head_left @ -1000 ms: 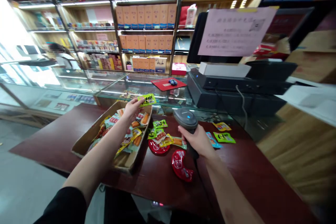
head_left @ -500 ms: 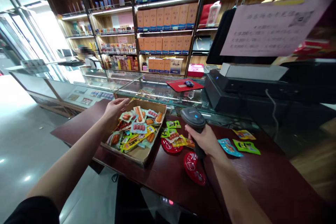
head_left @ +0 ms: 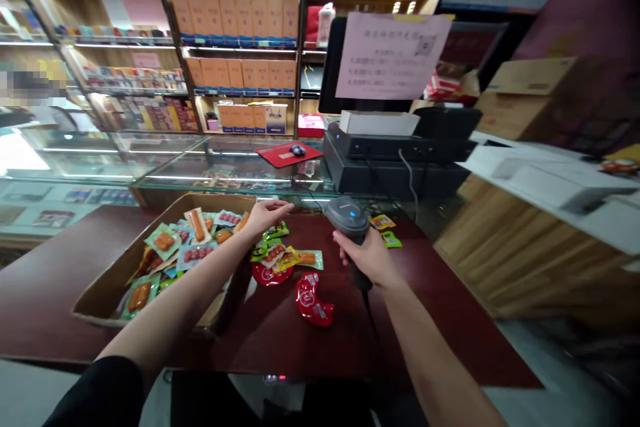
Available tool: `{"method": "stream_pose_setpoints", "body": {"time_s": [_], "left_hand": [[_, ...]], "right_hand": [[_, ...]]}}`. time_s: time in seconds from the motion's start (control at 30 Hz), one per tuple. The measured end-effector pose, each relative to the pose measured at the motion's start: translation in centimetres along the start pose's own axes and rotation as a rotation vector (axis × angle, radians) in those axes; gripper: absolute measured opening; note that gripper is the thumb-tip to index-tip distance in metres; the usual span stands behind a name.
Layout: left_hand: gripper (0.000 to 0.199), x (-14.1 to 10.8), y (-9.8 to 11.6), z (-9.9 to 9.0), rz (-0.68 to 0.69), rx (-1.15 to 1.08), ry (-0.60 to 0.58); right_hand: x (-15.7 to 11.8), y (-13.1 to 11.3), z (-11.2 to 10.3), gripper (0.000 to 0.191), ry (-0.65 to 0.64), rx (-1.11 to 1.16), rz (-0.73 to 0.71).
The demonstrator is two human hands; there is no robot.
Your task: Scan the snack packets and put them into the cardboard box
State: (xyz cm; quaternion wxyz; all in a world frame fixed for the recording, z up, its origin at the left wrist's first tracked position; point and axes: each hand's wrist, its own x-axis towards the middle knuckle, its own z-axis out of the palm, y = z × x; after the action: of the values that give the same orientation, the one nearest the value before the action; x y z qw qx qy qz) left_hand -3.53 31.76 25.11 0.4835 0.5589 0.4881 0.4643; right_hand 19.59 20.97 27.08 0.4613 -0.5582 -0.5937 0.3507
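Observation:
My left hand (head_left: 267, 217) hangs over the right edge of a cardboard box (head_left: 100, 293), its fingers loosely stretched out and nothing visible in them. Snack packets, among them sausages (head_left: 197, 225) in clear wrappers, fill the box. My right hand (head_left: 367, 253) is closed around the handle of a dark barcode scanner (head_left: 349, 215) with a blue light. Between box and scanner lie green packets (head_left: 276, 231), a yellow packet (head_left: 286, 260), a sausage packet (head_left: 311, 259) and a curved red packet (head_left: 313, 303). Beyond the scanner are an orange-yellow packet (head_left: 383, 221) and a green one (head_left: 391, 239).
A glass display counter (head_left: 230, 167) runs behind the dark red table (head_left: 440, 320), bearing a red mat (head_left: 285, 154) with a mouse. A monitor with a paper sheet (head_left: 393, 57) stands behind the scanner. A wooden counter (head_left: 480, 253) is at the right. A blurred person is at far left.
The view has turned right. My left hand has moved from the box's back left side to its right edge, near the green packets. My right hand still holds the scanner.

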Motion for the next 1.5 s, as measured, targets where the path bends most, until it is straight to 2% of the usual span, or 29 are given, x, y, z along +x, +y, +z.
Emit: {"method": "stream_pose_setpoints", "body": {"time_s": [0.13, 0.23, 0.33, 0.43, 0.6, 0.73, 0.87, 0.97, 1.13, 1.33, 1.4, 1.5], "left_hand": [[0.045, 0.7, -1.5, 4.2, 0.011, 0.108, -0.153], [0.036, 0.2, -3.3, 5.7, 0.101, 0.281, -0.260], [0.027, -0.7, -4.5, 5.5, 0.246, 0.518, -0.377], [0.027, -1.5, -4.7, 4.5, 0.317, 0.685, -0.517], [0.045, -1.6, -4.4, 3.4, 0.456, 0.907, -0.680], [0.061, -1.8, -4.7, 3.4, 0.522, 1.015, -0.706], [0.051, -2.2, -4.9, 3.9, 0.565, 1.068, -0.659], [0.043, -1.9, -4.8, 4.0, 0.499, 0.968, -0.591], [0.028, -0.1, -4.1, 3.4, 0.218, 0.564, -0.328], [0.034, 0.6, -2.9, 2.6, -0.072, -0.107, -0.334], [0.039, 0.4, -2.5, 2.4, -0.135, -0.225, -0.316], [0.045, 0.2, -2.0, 2.1, -0.135, -0.258, -0.299]], "right_hand": [[-0.7, 0.4, -1.8, 0.030, 0.049, 0.015, 0.036], [-0.9, 0.9, -2.2, 0.029, 0.066, 0.020, 0.069], [-0.7, 1.5, -2.0, 0.029, 0.063, 0.032, 0.097], [-0.5, 2.0, -1.4, 0.029, 0.051, 0.049, 0.109], [-0.3, 2.0, -0.6, 0.029, 0.013, 0.019, 0.080], [-0.5, 1.9, -0.2, 0.027, -0.001, 0.014, 0.083], [-0.7, 1.8, 0.0, 0.027, -0.007, 0.013, 0.086], [-0.9, 1.6, 0.1, 0.029, 0.002, 0.029, 0.092], [-1.1, 1.4, 0.5, 0.030, 0.005, 0.071, 0.096], [-1.7, 1.0, 1.3, 0.026, -0.042, 0.076, 0.111], [-1.9, 0.9, 1.7, 0.025, -0.066, 0.082, 0.120], [-2.3, 1.3, 2.3, 0.024, -0.066, 0.075, 0.112]]}}
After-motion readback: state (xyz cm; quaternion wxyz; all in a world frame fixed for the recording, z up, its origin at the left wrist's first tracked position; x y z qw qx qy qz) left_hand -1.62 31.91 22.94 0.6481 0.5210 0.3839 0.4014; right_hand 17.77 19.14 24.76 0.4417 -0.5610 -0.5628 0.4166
